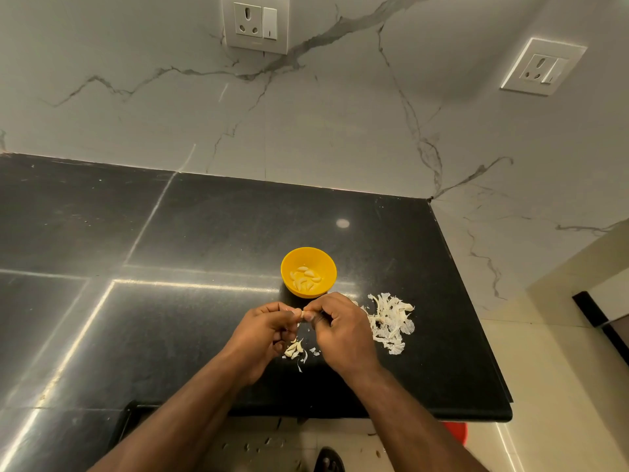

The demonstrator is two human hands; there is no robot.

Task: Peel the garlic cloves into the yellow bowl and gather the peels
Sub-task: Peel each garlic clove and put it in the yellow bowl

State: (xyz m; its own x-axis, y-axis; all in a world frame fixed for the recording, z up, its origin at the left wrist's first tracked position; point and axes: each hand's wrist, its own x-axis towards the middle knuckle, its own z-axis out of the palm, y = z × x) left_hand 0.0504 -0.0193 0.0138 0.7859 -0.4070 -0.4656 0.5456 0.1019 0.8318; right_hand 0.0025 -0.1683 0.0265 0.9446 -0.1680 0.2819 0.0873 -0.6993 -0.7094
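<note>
Two hands, left hand (263, 327) and right hand (337, 330), pinched one garlic clove (304, 314); one yellow bowl (308, 271) just beyond; peel pile (391, 323) right; black countertop (204, 233), marble wall (340, 114).

Yellow bowl (308, 257), black countertop (204, 233)

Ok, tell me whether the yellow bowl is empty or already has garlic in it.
Not empty. The yellow bowl stands upright on the black counter with several pale peeled cloves covering its bottom, well below the rim.

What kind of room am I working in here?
Most likely a home kitchen: a polished black stone countertop, a marble-look wall with power sockets, and a yellow bowl holding peeled garlic cloves.
</note>
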